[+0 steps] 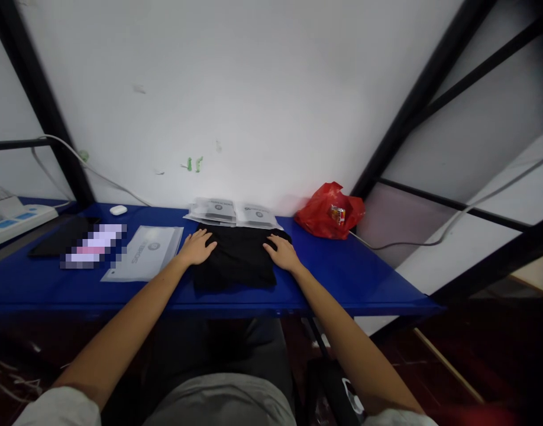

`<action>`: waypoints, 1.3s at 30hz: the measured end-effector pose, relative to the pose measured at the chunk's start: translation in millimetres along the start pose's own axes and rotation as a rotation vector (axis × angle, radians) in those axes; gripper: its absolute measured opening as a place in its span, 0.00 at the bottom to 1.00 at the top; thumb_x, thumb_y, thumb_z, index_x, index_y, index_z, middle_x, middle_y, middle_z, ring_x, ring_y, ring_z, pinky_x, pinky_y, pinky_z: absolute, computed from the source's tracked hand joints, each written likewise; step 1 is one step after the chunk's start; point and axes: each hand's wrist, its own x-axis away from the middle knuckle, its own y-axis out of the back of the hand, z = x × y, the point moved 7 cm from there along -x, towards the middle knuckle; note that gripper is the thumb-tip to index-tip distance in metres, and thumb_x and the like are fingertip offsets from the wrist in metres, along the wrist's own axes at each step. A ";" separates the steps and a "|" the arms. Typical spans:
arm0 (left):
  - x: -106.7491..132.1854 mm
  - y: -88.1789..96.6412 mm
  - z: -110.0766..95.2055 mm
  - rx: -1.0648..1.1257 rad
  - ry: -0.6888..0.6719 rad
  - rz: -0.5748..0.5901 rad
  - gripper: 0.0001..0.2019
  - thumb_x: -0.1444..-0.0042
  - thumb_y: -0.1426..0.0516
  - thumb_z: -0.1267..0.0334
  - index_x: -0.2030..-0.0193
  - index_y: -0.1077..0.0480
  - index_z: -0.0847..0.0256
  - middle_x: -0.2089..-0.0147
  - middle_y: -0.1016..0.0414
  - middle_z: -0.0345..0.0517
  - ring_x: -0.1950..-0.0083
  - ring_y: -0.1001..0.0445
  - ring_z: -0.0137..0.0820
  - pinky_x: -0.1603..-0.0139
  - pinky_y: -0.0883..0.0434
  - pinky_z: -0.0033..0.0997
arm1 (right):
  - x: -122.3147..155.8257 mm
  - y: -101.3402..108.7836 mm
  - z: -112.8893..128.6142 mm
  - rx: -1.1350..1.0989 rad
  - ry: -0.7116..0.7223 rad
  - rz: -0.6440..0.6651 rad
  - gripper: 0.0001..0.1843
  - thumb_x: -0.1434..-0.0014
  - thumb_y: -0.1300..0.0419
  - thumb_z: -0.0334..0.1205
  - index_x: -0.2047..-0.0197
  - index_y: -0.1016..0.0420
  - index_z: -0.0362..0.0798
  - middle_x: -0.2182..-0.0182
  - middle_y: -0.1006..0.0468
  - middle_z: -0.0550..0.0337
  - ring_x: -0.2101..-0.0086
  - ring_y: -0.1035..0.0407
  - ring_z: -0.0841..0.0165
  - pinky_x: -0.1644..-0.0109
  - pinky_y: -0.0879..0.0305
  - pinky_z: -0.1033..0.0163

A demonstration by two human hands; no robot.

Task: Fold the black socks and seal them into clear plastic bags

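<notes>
A black cloth garment (pixel 236 260) lies spread on the blue table (pixel 342 278) in front of me; its exact kind I cannot tell. On its left edge rests my left hand (pixel 197 247), palm down with the fingers spread. My right hand (pixel 282 252) lies on the right edge in the same way, fingers apart. Behind the garment, against the wall, are two frosted plastic bags (pixel 256 215) with dark contents and printed lettering. Left of my left hand a flat frosted plastic bag (pixel 149 251) with a logo lies on the table.
A crumpled red plastic bag (pixel 318 210) stands at the back right. To the left are a blurred-out phone (pixel 94 245), a dark flat object (pixel 54 238), a white earphone case (pixel 118 210) and a power strip (pixel 25 222). Black metal posts (pixel 413 112) frame the table.
</notes>
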 end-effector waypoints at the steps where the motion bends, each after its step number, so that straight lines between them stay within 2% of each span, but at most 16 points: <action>1: 0.0 0.2 0.0 -0.005 -0.003 0.000 0.28 0.38 0.58 0.50 0.36 0.44 0.64 0.30 0.51 0.53 0.30 0.55 0.40 0.33 0.54 0.44 | 0.1 0.7 0.4 -0.001 0.003 -0.003 0.23 0.38 0.49 0.48 0.44 0.32 0.46 0.41 0.34 0.51 0.40 0.43 0.62 0.37 0.50 0.54; 8: -1.6 0.3 1.1 -0.020 -0.018 -0.018 0.28 0.38 0.58 0.50 0.36 0.43 0.63 0.31 0.50 0.53 0.30 0.53 0.41 0.34 0.52 0.44 | 1.1 4.5 2.8 -0.015 0.006 -0.015 0.21 0.36 0.52 0.46 0.45 0.30 0.48 0.42 0.32 0.53 0.41 0.41 0.63 0.37 0.48 0.54; 15: -1.0 1.1 1.0 -0.008 -0.012 -0.019 0.28 0.38 0.58 0.50 0.36 0.42 0.64 0.31 0.49 0.53 0.30 0.53 0.40 0.33 0.52 0.43 | 1.8 6.3 4.1 -0.020 0.020 -0.031 0.22 0.37 0.51 0.48 0.46 0.29 0.45 0.43 0.31 0.51 0.42 0.40 0.63 0.37 0.48 0.56; 26: -3.5 1.2 3.4 -0.012 -0.033 -0.034 0.27 0.39 0.57 0.50 0.38 0.40 0.62 0.32 0.47 0.53 0.31 0.51 0.40 0.34 0.50 0.43 | 1.8 6.8 5.1 -0.020 0.024 -0.033 0.20 0.37 0.49 0.47 0.47 0.29 0.48 0.44 0.31 0.52 0.42 0.40 0.63 0.38 0.46 0.55; 39: -3.7 2.0 4.7 -0.009 -0.051 -0.030 0.28 0.38 0.57 0.51 0.37 0.41 0.66 0.32 0.46 0.55 0.31 0.50 0.41 0.34 0.51 0.40 | 0.9 6.1 4.1 -0.039 0.032 -0.045 0.20 0.38 0.49 0.46 0.48 0.28 0.46 0.44 0.30 0.51 0.43 0.38 0.64 0.38 0.45 0.57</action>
